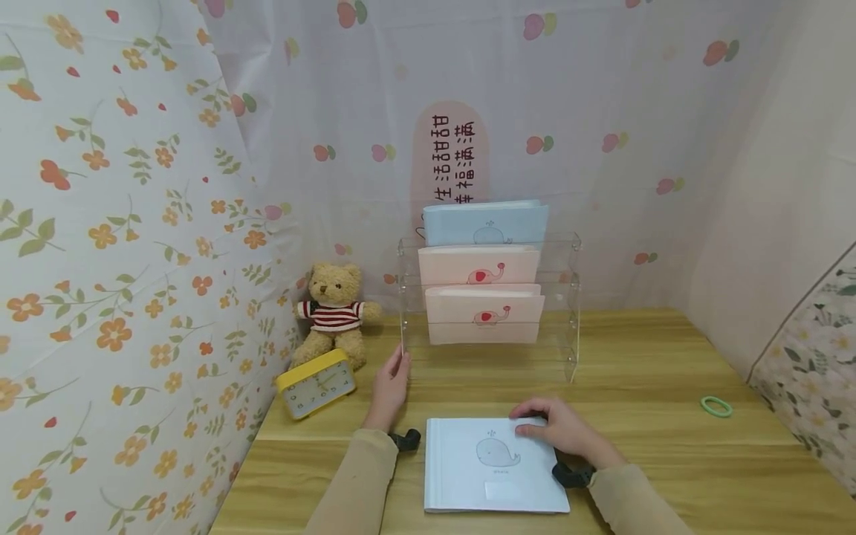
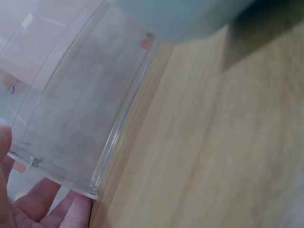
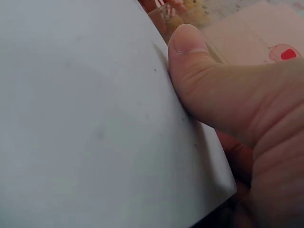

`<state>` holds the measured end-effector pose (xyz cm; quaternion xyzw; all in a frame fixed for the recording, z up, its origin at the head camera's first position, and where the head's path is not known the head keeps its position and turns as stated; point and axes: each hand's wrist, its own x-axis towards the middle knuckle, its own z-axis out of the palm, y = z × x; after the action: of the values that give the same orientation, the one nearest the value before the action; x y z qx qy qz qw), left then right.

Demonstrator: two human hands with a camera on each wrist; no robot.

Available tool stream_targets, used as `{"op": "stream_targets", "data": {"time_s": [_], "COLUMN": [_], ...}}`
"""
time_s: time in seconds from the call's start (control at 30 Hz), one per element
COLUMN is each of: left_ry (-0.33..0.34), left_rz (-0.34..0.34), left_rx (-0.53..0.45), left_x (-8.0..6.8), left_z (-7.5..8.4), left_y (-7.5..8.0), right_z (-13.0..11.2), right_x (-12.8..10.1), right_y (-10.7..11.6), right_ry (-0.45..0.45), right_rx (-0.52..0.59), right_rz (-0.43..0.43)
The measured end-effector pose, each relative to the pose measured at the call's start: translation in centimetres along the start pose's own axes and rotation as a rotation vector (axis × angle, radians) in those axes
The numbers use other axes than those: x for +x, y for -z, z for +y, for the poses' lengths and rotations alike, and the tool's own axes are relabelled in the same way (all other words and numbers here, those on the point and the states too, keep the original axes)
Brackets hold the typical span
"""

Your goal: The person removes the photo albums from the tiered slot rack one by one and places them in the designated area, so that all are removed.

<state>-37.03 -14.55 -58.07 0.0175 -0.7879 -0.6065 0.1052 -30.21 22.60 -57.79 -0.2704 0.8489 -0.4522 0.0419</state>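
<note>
A light blue photo album (image 1: pixel 461 475) with a whale drawing on its cover is at the front of the table. My right hand (image 1: pixel 558 431) grips its upper right edge, the thumb (image 3: pixel 190 52) over the pale cover and the other fingers partly hidden beyond the edge. Behind it stands a clear acrylic rack (image 1: pixel 491 360), tiered, holding a blue whale album (image 1: pixel 455 223) at the top and two pink elephant albums (image 1: pixel 444 267) below. At the rack's lower left side, my left hand (image 1: pixel 390 390) holds the side panel (image 2: pixel 61 183), its fingers seen around the edge.
Left of the rack sits a teddy bear (image 1: pixel 331 293) in a striped top, with a yellow alarm clock (image 1: pixel 317 383) tilted before it. A green ring (image 1: pixel 716 406) lies at the right on the wooden table (image 1: pixel 642 371). Patterned cloth (image 1: pixel 602 96) hangs behind.
</note>
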Motion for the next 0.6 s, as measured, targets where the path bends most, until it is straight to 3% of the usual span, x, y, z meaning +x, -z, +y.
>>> {"op": "stream_targets", "data": {"time_s": [0.6], "left_ry": [0.001], "left_rz": [0.007], "left_rx": [0.008], "left_x": [0.05], "left_z": [0.10], "left_y": [-0.02], "right_z": [-0.10], "right_x": [-0.72], "right_y": [-0.82], "right_ry": [-0.057], "right_rx": [-0.112], "right_rz": [0.064]}}
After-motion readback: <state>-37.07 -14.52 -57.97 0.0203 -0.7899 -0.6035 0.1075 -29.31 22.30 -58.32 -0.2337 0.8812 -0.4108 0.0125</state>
